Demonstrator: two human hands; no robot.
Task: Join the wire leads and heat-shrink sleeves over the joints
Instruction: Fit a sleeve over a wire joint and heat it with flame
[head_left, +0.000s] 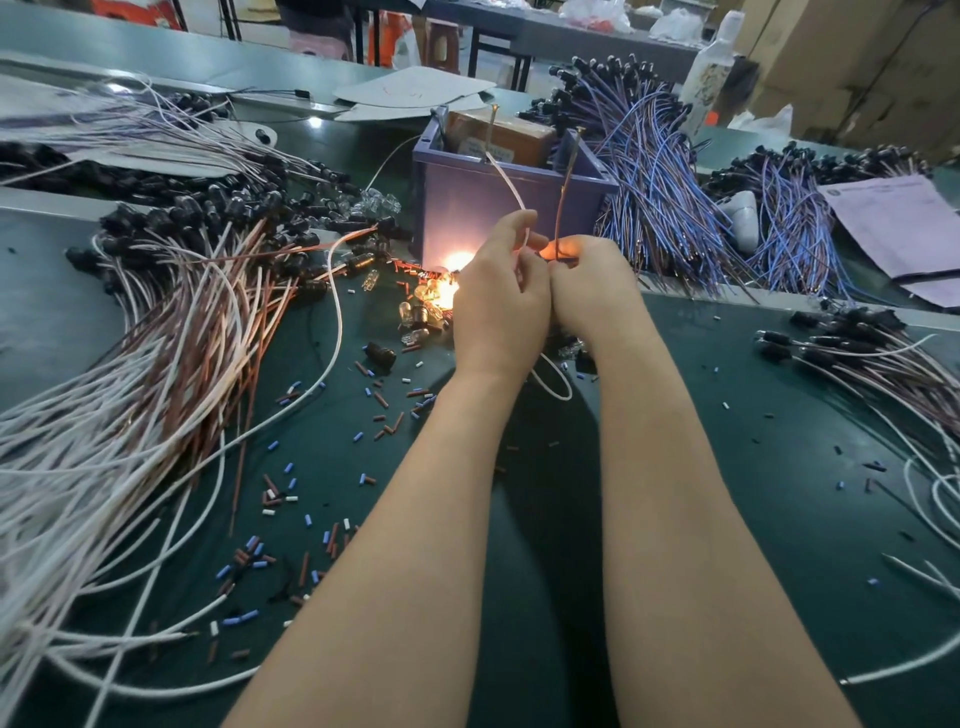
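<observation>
My left hand (501, 306) pinches a white wire lead (506, 182) that rises toward the blue bin. My right hand (592, 286) pinches a brown wire lead (563, 200) standing almost upright, its stripped tip at the top. Both hands meet knuckle to knuckle above the green table; what they hold between the palms is hidden. A loop of white wire (553, 384) hangs below the wrists. A lit bulb (457, 262) glows just left of my left hand among small glass bulbs (415, 317). Short brown, blue and white sleeve pieces (270, 493) lie scattered on the table.
A blue plastic bin (467, 202) stands right behind the hands. A large heap of white and brown leads with black sockets (171, 322) covers the left. Blue-purple wire bundles (660, 171) lie at the back right, finished sockets (852, 348) at the right, papers (904, 223) far right.
</observation>
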